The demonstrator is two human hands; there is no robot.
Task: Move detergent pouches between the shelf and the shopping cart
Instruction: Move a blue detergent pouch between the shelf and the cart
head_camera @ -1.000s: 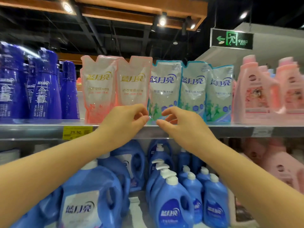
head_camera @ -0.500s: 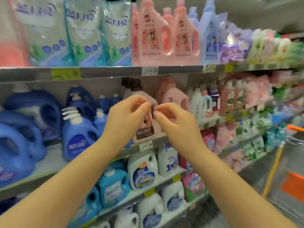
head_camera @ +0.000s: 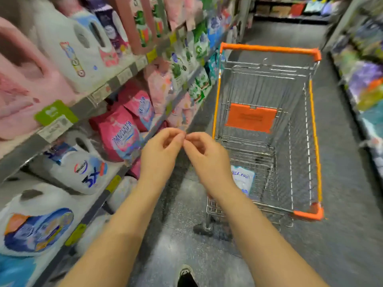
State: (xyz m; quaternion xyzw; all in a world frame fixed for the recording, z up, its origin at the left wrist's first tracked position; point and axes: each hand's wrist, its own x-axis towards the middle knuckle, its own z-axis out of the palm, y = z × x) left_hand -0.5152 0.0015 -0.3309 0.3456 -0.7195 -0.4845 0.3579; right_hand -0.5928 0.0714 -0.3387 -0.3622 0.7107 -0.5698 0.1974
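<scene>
Head camera, looking down a supermarket laundry aisle: a person's two bare forearms reach into the centre of the frame, where the left hand (head_camera: 160, 154) and the right hand (head_camera: 207, 160) meet fingertip to fingertip. Both hands have their fingers curled inward. Neither appears to have hold of anything, though motion blur makes it hard to rule out something very small between the tips. Just beyond the hands, right of centre, stands a wire shopping cart (head_camera: 269, 48) trimmed in orange, with an orange panel (head_camera: 250, 118) on its far wall. A white-and-blue detergent pouch (head_camera: 242, 179) lies at the bottom of the cart basket, at the end nearest the camera, partly hidden behind the right wrist. Along the left of the frame runs a grey shelf (head_camera: 83, 108) carrying price tags. Pink jugs (head_camera: 24, 83) and white jugs fill the upper left, pink refill pouches (head_camera: 120, 133) stand on the level below, and a white jug marked "3X" (head_camera: 83, 168) lies just left of the left hand. More packaged goods, heavily blurred, line a second shelving unit (head_camera: 364, 79) at the right edge. The toe of a dark shoe (head_camera: 186, 276) shows on the speckled grey floor (head_camera: 342, 204) at the bottom centre.
</scene>
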